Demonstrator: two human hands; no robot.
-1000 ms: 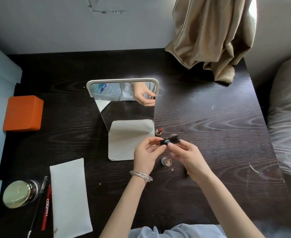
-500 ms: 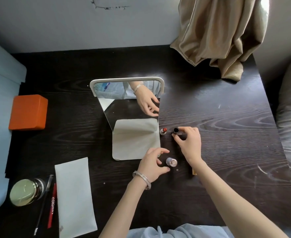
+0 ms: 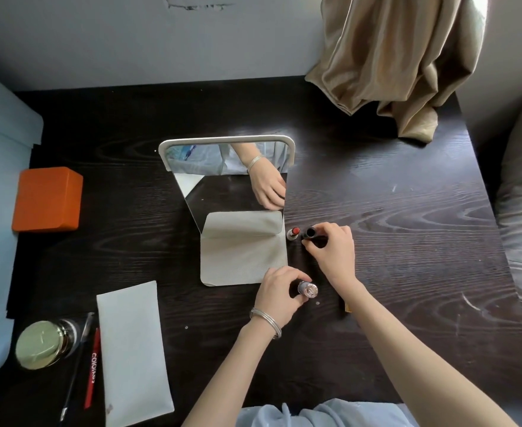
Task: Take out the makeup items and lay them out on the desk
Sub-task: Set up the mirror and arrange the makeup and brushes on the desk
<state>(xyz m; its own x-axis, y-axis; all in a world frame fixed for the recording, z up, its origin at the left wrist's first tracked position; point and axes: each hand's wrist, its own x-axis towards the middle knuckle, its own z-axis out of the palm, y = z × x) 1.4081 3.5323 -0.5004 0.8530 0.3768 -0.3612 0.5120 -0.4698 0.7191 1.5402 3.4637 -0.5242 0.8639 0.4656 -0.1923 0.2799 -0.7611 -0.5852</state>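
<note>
Far left there's an orange box (image 3: 47,199), and down at the near-left corner a gold-lidded jar (image 3: 41,344) lying next to a black pencil (image 3: 75,366) and a red pencil (image 3: 92,369), all flat on the dark desk (image 3: 407,241). Just right of those is the flat white pouch (image 3: 133,352), which I'm guessing is what the makeup came out of.

Middle: the standing mirror (image 3: 227,177) on its pale base. The left hand (image 3: 279,292) is just off the base's near-right corner, fingers curled around a small glittery-topped bottle (image 3: 307,288) that's standing on the desk.

Right beside the base's far-right corner there's an open red lipstick (image 3: 293,233) standing upright, and just right of it the right hand (image 3: 330,248) is pinching a black tube (image 3: 311,234), setting it upright with the open end up.

Tips for this bit, imo: that tube is narrow and sits really close to the lipstick, so let the base settle flat before loosening the pinch, and lift the fingers straight up so you don't clip the neighbour. Same with the bottle, so don't release both at once. There's also something gold (image 3: 347,307) half hidden under the right wrist, so watch the forearm when pulling back.
</note>
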